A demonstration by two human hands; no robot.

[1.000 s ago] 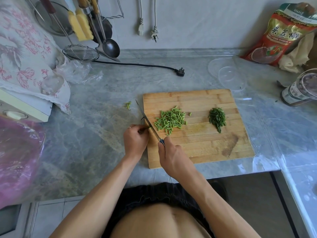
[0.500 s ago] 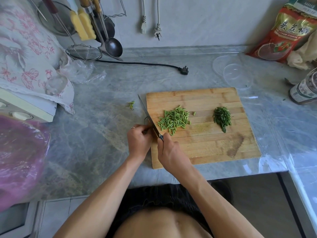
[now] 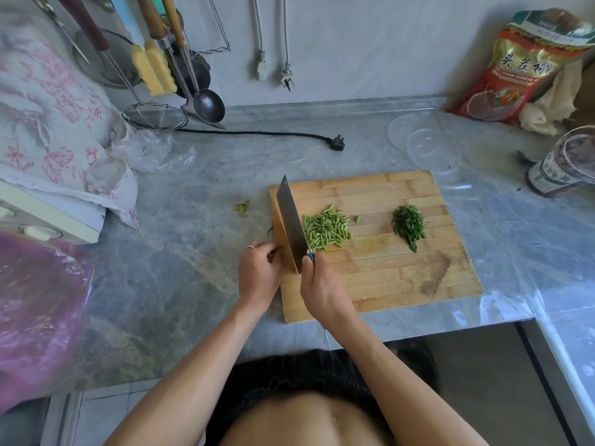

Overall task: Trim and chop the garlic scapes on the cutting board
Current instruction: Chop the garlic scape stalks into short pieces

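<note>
Garlic scapes (image 3: 326, 229): mostly cut already, lying as a loose pile of short pale-green pieces on the left-centre of the cutting board (image 3: 386, 284); a second, darker pile of finer chopped greens (image 3: 409, 226) sits to its right, well apart. My right hand (image 3: 322, 286) is clenched round the knife (image 3: 291, 226) handle, blade tilted, its flat turned up, just left of the pile. My left hand (image 3: 257, 272) pinches something small and dark at the board's left edge; I cannot tell whether it is a last stub. Judgement: chopping nearly done, only an end piece left, if that. A few trimmings (image 3: 242, 207) lie off the board on the counter (image 3: 180, 252). Blade works close to the left edge, so pieces could roll off; bare board lies free toward me and to the right
</note>
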